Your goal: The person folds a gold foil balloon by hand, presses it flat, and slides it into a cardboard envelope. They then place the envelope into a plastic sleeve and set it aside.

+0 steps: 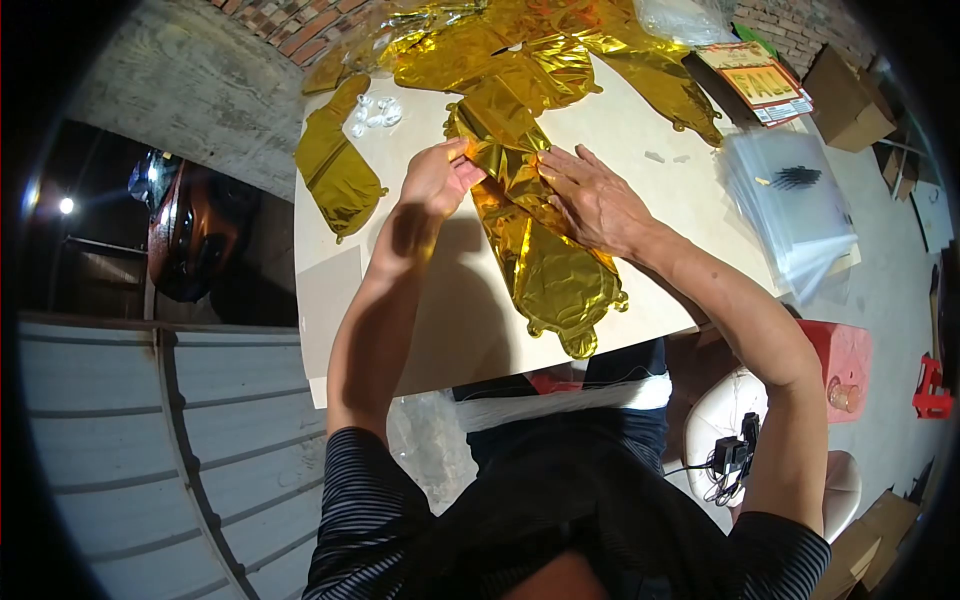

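Note:
A flat, uninflated gold foil balloon (565,275) lies lengthwise on the pale table, its rounded, tabbed end towards me and its middle creased and folded. My left hand (438,180) is at its left edge, fingertips and thumb closed on the foil at the fold. Across the right side of the fold lies my right hand (597,203), palm down with fingers stretched out, pressing the foil. To the left is a separate folded gold foil balloon (340,175). More gold foil balloons (500,75) are heaped at the far edge.
Small white pieces (376,114) lie at the upper left of the table (440,310). Clear plastic sleeves (785,195) are stacked at the right, below a printed package (758,80). A white stool (715,425) and a red box (835,365) stand beyond the right edge.

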Tool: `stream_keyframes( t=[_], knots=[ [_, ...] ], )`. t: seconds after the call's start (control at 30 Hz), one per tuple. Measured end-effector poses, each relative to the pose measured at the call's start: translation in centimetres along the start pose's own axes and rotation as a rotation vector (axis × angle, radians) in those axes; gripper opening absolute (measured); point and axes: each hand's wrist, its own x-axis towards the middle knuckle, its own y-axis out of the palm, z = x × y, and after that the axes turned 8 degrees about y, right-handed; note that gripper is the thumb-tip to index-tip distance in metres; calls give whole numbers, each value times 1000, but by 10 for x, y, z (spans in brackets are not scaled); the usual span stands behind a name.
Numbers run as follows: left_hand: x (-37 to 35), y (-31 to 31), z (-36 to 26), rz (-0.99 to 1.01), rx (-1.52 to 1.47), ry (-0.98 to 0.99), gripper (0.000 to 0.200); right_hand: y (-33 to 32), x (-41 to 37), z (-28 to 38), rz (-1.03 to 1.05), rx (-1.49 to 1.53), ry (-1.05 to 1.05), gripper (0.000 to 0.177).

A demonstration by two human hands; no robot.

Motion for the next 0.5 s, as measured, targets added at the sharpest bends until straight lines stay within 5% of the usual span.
stream_keyframes(
  t=[0.5],
  knots=[
    [10, 47, 0, 20, 58, 30, 29, 4, 0, -1, -58, -10, -20, 39]
  ],
)
